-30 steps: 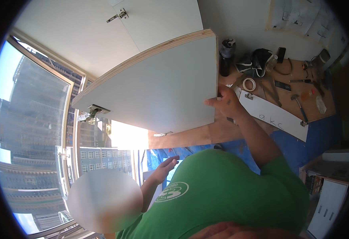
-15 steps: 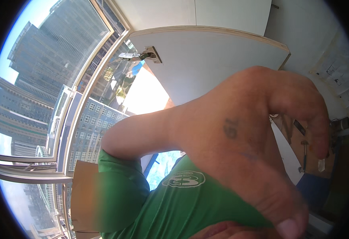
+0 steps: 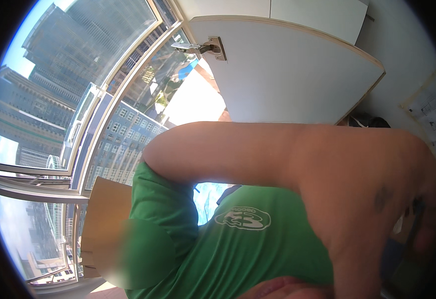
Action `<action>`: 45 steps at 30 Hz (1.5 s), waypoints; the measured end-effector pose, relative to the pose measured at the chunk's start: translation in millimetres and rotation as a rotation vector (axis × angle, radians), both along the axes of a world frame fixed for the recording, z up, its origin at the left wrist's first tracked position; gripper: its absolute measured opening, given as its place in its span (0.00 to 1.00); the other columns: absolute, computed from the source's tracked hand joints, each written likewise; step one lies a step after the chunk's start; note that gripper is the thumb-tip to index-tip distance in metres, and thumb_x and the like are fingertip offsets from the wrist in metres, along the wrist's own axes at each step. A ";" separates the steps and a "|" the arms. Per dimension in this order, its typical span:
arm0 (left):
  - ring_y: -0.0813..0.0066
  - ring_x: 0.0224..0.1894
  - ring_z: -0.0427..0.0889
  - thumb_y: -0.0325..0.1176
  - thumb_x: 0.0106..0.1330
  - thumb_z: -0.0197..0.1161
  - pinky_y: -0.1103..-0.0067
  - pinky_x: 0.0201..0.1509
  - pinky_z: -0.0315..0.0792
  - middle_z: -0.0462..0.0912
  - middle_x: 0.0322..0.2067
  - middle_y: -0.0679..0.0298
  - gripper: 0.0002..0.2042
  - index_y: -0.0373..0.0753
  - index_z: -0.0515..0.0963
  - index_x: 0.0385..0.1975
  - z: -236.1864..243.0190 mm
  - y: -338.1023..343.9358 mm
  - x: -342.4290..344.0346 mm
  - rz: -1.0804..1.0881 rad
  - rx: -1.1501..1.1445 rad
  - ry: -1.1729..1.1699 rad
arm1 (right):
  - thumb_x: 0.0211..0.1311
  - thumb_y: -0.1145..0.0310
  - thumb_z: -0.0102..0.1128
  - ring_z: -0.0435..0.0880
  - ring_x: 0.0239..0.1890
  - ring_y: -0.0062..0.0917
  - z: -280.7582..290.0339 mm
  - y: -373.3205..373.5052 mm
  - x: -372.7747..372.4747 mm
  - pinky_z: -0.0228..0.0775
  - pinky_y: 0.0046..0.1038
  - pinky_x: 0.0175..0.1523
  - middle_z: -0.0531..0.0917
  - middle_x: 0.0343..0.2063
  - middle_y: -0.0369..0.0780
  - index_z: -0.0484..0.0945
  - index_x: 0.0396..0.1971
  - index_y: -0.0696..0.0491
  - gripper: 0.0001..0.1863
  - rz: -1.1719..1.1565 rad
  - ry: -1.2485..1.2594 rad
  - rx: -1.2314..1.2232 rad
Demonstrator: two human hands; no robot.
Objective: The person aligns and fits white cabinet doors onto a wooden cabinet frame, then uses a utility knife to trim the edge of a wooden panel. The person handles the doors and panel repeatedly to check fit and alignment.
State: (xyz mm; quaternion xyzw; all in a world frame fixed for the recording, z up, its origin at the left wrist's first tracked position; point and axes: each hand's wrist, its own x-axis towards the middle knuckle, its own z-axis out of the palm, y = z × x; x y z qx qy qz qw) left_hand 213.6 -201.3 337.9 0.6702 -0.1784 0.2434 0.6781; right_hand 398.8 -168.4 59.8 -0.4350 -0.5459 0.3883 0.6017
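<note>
Far left of the fingers: large window [image 3: 93,45], framing tall buildings. Well left, lower than the window's middle: green sleeve [image 3: 158,199]. Up and left of the fingers: metal hinge [image 3: 217,49], with cup plate on grey panel [image 3: 297,70] and arm reaching leftward, away from the fingers. Runs lengthwise left to right across the upper view, sloping down toward a right-hand corner above the fingers. At right, close to the camera: left hand [image 3: 392,194], with fingers bent downward, dim; cannot tell whether clamped. Right hand: out of view, cannot tell.
</note>
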 end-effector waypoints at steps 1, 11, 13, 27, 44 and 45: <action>0.61 0.46 0.86 0.40 0.38 0.85 0.71 0.45 0.79 0.86 0.43 0.56 0.26 0.37 0.87 0.40 -0.6 -0.7 -0.2 -0.003 0.003 -0.002 | 0.63 0.75 0.73 0.84 0.48 0.22 -1.6 1.1 1.1 0.74 0.29 0.60 0.87 0.45 0.37 0.81 0.55 0.57 0.20 0.002 -0.004 0.011; 0.59 0.45 0.86 0.39 0.41 0.81 0.68 0.45 0.80 0.86 0.41 0.57 0.23 0.38 0.86 0.39 -12.5 -16.5 5.3 -0.042 0.080 -0.026 | 0.65 0.75 0.72 0.84 0.49 0.22 -13.4 8.3 3.2 0.74 0.30 0.61 0.87 0.46 0.38 0.79 0.57 0.57 0.21 0.004 -0.035 0.118; 0.58 0.45 0.86 0.39 0.42 0.80 0.67 0.44 0.80 0.86 0.40 0.57 0.22 0.38 0.86 0.39 -13.7 -16.8 7.5 -0.035 0.093 -0.024 | 0.65 0.75 0.71 0.84 0.50 0.22 -11.4 7.1 6.4 0.74 0.31 0.61 0.87 0.47 0.39 0.78 0.58 0.57 0.22 0.013 -0.063 0.108; 0.51 0.37 0.86 0.40 0.50 0.76 0.60 0.44 0.80 0.86 0.34 0.56 0.17 0.41 0.86 0.40 1.3 33.3 -22.8 0.796 0.938 -0.246 | 0.64 0.76 0.72 0.84 0.52 0.24 18.5 -16.2 -3.8 0.74 0.32 0.61 0.87 0.47 0.37 0.80 0.54 0.57 0.19 0.008 -0.047 -0.065; 0.50 0.55 0.87 0.73 0.64 0.64 0.58 0.63 0.80 0.89 0.49 0.49 0.40 0.38 0.83 0.57 47.5 141.9 -22.2 1.019 1.137 0.955 | 0.69 0.72 0.69 0.86 0.43 0.24 67.9 -29.9 2.6 0.78 0.28 0.53 0.84 0.37 0.39 0.79 0.41 0.59 0.09 -0.317 -0.334 0.106; 0.50 0.55 0.87 0.73 0.64 0.63 0.58 0.63 0.79 0.89 0.49 0.49 0.40 0.38 0.83 0.56 48.1 141.6 -22.0 1.020 1.137 0.947 | 0.71 0.73 0.67 0.85 0.43 0.21 67.9 -29.0 4.4 0.77 0.25 0.53 0.83 0.36 0.38 0.79 0.41 0.60 0.07 -0.304 -0.345 0.094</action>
